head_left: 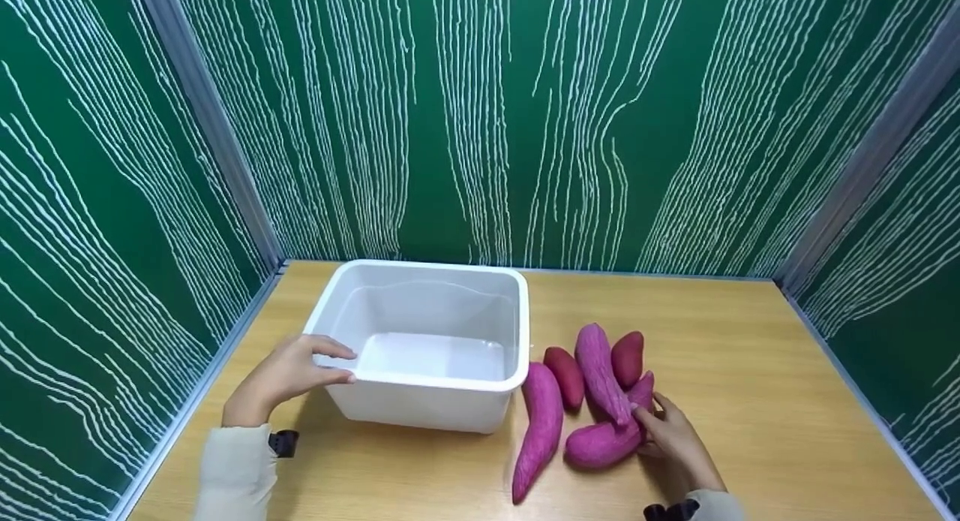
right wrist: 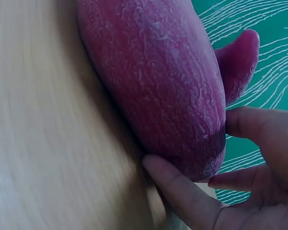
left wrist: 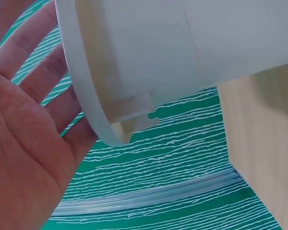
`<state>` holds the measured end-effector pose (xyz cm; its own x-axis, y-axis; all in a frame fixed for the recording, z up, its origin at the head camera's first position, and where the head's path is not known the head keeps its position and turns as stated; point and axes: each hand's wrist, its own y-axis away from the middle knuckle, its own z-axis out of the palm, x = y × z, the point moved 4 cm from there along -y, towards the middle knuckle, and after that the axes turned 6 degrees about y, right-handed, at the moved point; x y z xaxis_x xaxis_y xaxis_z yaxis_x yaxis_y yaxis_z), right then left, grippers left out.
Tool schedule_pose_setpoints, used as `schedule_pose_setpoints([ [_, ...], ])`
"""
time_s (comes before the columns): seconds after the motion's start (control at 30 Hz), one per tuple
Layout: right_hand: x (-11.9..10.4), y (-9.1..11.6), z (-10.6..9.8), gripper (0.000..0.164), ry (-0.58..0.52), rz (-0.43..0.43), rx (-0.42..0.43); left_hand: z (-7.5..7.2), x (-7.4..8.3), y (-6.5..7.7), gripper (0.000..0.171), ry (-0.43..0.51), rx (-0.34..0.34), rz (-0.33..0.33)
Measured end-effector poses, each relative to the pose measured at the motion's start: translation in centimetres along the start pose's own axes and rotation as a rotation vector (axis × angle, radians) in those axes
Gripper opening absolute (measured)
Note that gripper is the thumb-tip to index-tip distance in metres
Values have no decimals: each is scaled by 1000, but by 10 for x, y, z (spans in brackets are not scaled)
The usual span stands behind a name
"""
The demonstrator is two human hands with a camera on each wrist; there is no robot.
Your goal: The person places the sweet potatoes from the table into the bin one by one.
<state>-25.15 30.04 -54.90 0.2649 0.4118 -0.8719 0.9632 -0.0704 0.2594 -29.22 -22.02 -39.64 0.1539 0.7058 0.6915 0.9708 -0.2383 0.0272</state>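
My left hand (head_left: 289,374) is at the near-left corner of a white plastic bin (head_left: 420,405), thumb and fingers straddling its rim. In the left wrist view the fingers (left wrist: 43,72) extend straight along the rim's outer side. My right hand (head_left: 675,440) grips a curved purple sweet potato (head_left: 596,447) at its right part. Up close, the right wrist view shows fingers around one end of a sweet potato (right wrist: 153,81), a fingertip between it and the table. Another pink sweet potato (head_left: 596,356) lies across the curved one.
A long sweet potato (head_left: 541,431) lies by the bin's right side. Two smaller dark red ones (head_left: 565,377) flank the pink one. The wooden table (head_left: 765,371) is bounded by green panels (head_left: 465,131) with white wavy lines and grey corner posts.
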Motion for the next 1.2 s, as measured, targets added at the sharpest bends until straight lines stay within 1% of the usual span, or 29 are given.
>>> schedule_pose_setpoints([
  [0.23,0,0,-7,68,60,17,11,2,1,-1,41,-6,7,14],
  [0.33,-2,0,-10,66,129,-15,26,1,2,-1,41,-18,4,28],
  [0.4,-3,1,-11,64,152,-32,27,1,3,-1,39,-20,3,47],
  [0.53,-3,2,-12,65,145,-36,12,-1,4,0,35,-17,2,84],
  [0.7,0,1,-13,65,145,-33,21,-2,2,1,26,0,-10,87],
  [0.8,2,1,-13,66,78,-2,-1,-1,1,2,22,19,-25,74],
  [0.9,3,0,-14,64,40,23,-5,0,-1,1,19,28,-31,66],
  [1.07,3,1,-14,62,65,33,24,0,-3,1,17,29,-6,68],
  [1.2,1,2,-12,65,110,35,32,0,-6,1,17,41,10,59],
])
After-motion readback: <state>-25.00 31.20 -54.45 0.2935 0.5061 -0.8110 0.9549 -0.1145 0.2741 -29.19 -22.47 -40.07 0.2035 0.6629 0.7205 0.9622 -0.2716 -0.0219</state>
